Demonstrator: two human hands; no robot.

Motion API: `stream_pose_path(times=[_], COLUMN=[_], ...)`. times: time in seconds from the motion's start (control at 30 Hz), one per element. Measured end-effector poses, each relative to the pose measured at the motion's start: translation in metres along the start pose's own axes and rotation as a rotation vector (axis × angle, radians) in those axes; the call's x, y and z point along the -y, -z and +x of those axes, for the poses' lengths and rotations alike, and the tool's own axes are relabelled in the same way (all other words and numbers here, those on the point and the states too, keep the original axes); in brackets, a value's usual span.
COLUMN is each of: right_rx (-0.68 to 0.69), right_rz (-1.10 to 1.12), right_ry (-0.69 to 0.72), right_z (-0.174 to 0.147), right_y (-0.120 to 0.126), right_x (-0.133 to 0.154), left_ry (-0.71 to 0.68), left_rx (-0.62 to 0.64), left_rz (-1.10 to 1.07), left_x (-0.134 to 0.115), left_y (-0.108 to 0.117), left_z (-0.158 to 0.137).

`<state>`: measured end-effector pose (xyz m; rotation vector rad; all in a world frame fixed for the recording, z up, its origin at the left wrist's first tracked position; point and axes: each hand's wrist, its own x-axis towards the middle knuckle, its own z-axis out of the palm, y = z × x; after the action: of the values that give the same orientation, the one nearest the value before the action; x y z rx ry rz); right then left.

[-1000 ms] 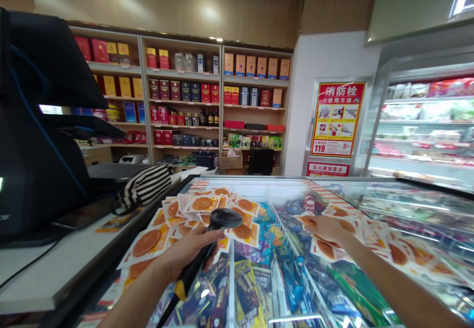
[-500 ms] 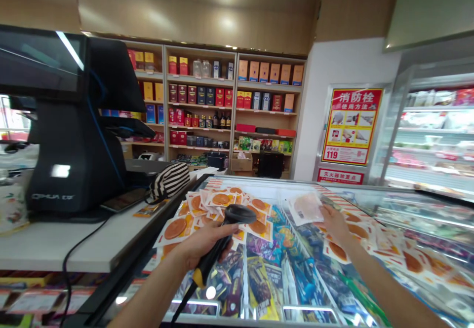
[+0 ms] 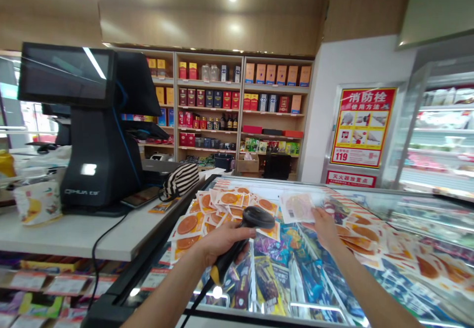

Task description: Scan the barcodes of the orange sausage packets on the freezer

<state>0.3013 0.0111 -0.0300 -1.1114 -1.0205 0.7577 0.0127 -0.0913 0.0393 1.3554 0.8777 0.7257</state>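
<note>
Over the freezer (image 3: 111,308), the left hand (image 3: 226,241) grips a scanner (image 3: 259,218) and the right hand (image 3: 326,227) pinches one raised packet (image 3: 296,207), others lying unheld in a left pile (image 3: 188,224) and right pile (image 3: 366,234).

Between your forearms (image 3: 172,283), you have open air above the freezer lid (image 3: 276,273), apparently glass, which bars reaching down. Ahead, the scanner (image 3: 259,217) and held packet (image 3: 296,206) narrow your gap.
</note>
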Motion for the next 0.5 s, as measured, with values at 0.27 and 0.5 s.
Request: stream_pose_path(times=[0.27,0.5], right_rx=[0.052,0.02], right_rz=[-0.239,-0.548], right_ry=[0.07,0.238], right_z=[0.0,-0.003], right_y=[-0.003,-0.014], right_x=[0.01,0.016], left_ry=[0.015,-0.033], left_rx=[-0.001,-0.119], left_rz=[0.007,0.086], left_x=[-0.003,-0.001], left_y=[-0.005,0.02], left_z=[0.012,0.001])
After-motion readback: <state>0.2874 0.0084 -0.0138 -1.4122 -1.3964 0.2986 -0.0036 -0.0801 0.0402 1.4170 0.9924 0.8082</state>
